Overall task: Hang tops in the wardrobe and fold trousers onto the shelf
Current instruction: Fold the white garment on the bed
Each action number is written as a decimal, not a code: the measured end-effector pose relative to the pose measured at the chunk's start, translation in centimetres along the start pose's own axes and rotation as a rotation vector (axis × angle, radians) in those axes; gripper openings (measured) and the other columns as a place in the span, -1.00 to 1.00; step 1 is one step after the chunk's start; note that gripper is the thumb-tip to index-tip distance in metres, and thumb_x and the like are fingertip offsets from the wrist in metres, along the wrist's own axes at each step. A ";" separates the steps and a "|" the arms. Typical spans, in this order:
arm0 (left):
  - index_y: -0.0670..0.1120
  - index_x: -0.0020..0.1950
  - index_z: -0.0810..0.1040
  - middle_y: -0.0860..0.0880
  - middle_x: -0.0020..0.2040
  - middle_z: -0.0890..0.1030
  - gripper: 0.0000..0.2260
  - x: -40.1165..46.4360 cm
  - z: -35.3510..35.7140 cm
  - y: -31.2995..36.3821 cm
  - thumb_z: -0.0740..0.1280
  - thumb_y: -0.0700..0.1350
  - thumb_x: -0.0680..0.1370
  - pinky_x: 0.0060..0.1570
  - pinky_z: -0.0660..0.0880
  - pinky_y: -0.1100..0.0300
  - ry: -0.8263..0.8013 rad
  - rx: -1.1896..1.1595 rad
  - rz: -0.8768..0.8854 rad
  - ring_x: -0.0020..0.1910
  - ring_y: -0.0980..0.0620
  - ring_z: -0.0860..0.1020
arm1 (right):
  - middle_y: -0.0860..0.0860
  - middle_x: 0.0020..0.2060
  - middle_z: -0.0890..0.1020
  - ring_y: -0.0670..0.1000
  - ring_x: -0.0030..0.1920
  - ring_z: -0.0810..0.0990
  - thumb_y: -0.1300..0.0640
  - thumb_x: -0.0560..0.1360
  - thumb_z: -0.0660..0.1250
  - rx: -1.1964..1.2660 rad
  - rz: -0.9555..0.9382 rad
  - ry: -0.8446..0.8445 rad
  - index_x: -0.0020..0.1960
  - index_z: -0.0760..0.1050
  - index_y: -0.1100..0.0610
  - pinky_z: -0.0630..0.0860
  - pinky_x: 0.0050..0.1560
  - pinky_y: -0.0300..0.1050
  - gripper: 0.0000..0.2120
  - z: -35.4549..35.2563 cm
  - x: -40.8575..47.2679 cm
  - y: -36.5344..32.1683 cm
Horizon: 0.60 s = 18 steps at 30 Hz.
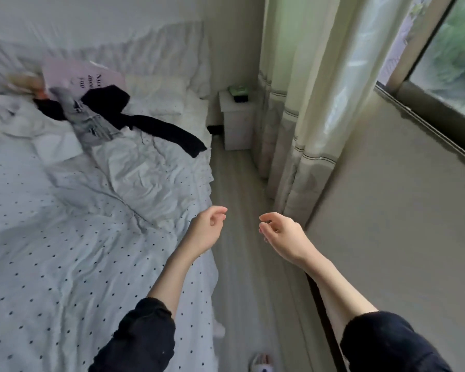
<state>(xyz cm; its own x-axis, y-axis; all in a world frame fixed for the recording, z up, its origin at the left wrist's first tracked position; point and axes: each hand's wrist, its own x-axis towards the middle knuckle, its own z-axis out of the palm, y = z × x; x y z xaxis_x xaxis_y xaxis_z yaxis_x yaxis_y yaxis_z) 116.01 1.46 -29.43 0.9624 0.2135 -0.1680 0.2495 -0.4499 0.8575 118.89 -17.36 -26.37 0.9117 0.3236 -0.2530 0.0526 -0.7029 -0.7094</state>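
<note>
A heap of clothes lies at the far end of the bed point(65, 237). In it are a black garment point(145, 122) stretched toward the bed's right edge, a grey printed piece point(91, 122) and a pale pink top with lettering point(78, 76). My left hand point(207, 229) hangs over the bed's right edge with loosely curled fingers and holds nothing. My right hand point(279, 234) is raised over the floor beside it, fingers loosely curled, also empty. Both hands are well short of the clothes. No wardrobe or shelf is in view.
A narrow strip of wooden floor point(242, 210) runs between the bed and the wall. A white bedside cabinet point(236, 122) stands at its far end. Pale curtains point(301, 116) hang to the floor at the right, beside a window point(446, 63). A slipper point(262, 362) shows at the bottom.
</note>
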 end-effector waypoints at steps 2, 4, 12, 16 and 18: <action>-0.06 0.25 0.49 -0.03 0.17 0.58 -0.74 4.4 -1.4 0.8 0.12 -0.18 0.62 0.08 0.38 0.29 0.059 -0.015 -0.014 0.16 0.06 0.52 | 0.03 0.01 0.65 0.11 0.08 0.58 0.06 0.57 0.17 -0.026 -0.050 -0.029 0.22 0.48 0.05 0.46 0.15 -0.10 -0.74 -1.2 6.4 -1.7; -0.07 0.26 0.49 -0.03 0.17 0.57 -0.74 7.9 -2.9 1.2 0.13 -0.18 0.62 0.02 0.40 0.32 0.114 -0.010 -0.040 0.15 0.06 0.52 | 0.06 -0.02 0.65 0.13 0.07 0.58 0.07 0.57 0.18 -0.065 -0.119 -0.076 0.23 0.49 0.07 0.45 0.12 -0.12 -0.74 -2.1 11.7 -4.1; -0.09 0.26 0.49 -0.03 0.14 0.57 -0.74 22.5 -10.7 1.7 0.15 -0.21 0.61 0.03 0.33 0.41 0.359 0.004 -0.175 0.12 0.07 0.52 | 0.07 0.07 0.63 0.07 0.12 0.57 0.07 0.60 0.18 -0.084 -0.348 -0.311 0.30 0.44 0.08 0.45 0.16 -0.10 -0.70 -2.0 31.3 -13.3; -0.09 0.26 0.49 -0.03 0.16 0.56 -0.74 30.4 -13.7 -0.1 0.16 -0.22 0.61 0.09 0.35 0.37 0.444 -0.012 -0.228 0.16 0.05 0.51 | 0.08 0.11 0.61 0.08 0.12 0.56 0.07 0.60 0.18 -0.123 -0.416 -0.420 0.33 0.41 0.08 0.45 0.08 -0.15 -0.68 -0.9 41.7 -16.4; -0.10 0.28 0.48 0.01 0.14 0.55 -0.73 34.9 -15.4 -0.8 0.15 -0.21 0.61 0.10 0.34 0.36 0.479 -0.031 -0.261 0.16 0.06 0.50 | 0.08 0.13 0.59 0.07 0.12 0.55 0.07 0.61 0.17 -0.147 -0.448 -0.466 0.35 0.40 0.09 0.45 0.06 -0.17 -0.67 -0.4 47.7 -18.4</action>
<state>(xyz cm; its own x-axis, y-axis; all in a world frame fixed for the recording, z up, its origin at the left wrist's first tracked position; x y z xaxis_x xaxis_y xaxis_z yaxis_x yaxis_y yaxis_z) 147.74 22.59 -28.49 0.7102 0.6893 -0.1431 0.4635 -0.3048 0.8321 161.56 10.74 -25.07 0.5184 0.8220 -0.2358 0.4710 -0.5046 -0.7235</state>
